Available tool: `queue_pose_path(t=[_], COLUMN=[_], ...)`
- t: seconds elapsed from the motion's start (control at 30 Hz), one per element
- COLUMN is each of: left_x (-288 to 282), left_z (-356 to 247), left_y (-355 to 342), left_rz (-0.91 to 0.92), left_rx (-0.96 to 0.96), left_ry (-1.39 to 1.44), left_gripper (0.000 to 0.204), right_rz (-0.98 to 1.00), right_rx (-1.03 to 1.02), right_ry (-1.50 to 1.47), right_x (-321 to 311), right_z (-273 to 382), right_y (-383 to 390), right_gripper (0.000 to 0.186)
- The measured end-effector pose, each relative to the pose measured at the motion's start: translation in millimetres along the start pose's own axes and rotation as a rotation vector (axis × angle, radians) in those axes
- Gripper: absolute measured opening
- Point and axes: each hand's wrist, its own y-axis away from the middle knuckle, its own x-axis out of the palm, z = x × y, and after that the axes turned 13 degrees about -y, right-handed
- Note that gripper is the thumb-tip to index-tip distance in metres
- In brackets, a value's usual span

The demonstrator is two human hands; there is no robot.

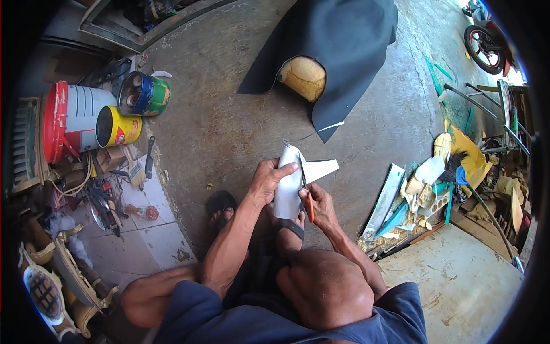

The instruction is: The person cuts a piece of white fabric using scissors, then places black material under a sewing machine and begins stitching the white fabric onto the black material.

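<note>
My left hand (267, 181) pinches a folded piece of pale grey-white sheet material (286, 198), thumb on top. From it a tapering white flap (319, 169) sticks out to the right. My right hand (324, 210) grips scissors (310, 208) with orange-red handles. Their blades point away from me and lie against the sheet, beside the flap; whether they are fully closed I cannot tell. Farther off, a large black sheet (344, 57) lies on the floor, with a rounded, tan foam-like block (305, 79) showing at its curved cutout.
Left stand a red-rimmed bucket (86, 117), a yellow can (119, 126) and a paint-stained can (144, 94), near brushes and hand tools (109, 200). At right lie a flat metal bar (382, 202), scraps (427, 183) and a pale board (452, 286). A motorcycle wheel (484, 49) shows far right.
</note>
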Motion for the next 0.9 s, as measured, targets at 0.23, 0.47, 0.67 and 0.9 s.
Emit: queue_pose_path(t=[0.23, 0.47, 0.67, 0.9], left_x=[-1.5, -7.2, -16.6, -18.4], left_z=[-6.2, -20.5, -32.4, -33.0], left_y=[-0.4, 1.2, -0.4, -2.3], left_rz=[0.027, 0.118, 0.159, 0.189], left_rx=[-0.006, -0.088, -0.164, -0.178], left_ry=[-0.087, -0.182, -0.261, -0.211], left_gripper=[0.035, 0.038, 0.044, 0.046], right_rz=[0.002, 0.12, 0.202, 0.258], right_rx=[0.033, -0.011, -0.013, -0.04], right_ry=[0.016, -0.022, 0.081, 0.153], right_x=[-7.9, -18.6, -29.9, -38.2], right_z=[-3.7, 2.6, 13.1, 21.4], right_y=[-3.9, -8.1, -12.7, -15.6], right_gripper=[0.051, 0.052, 0.051, 0.05])
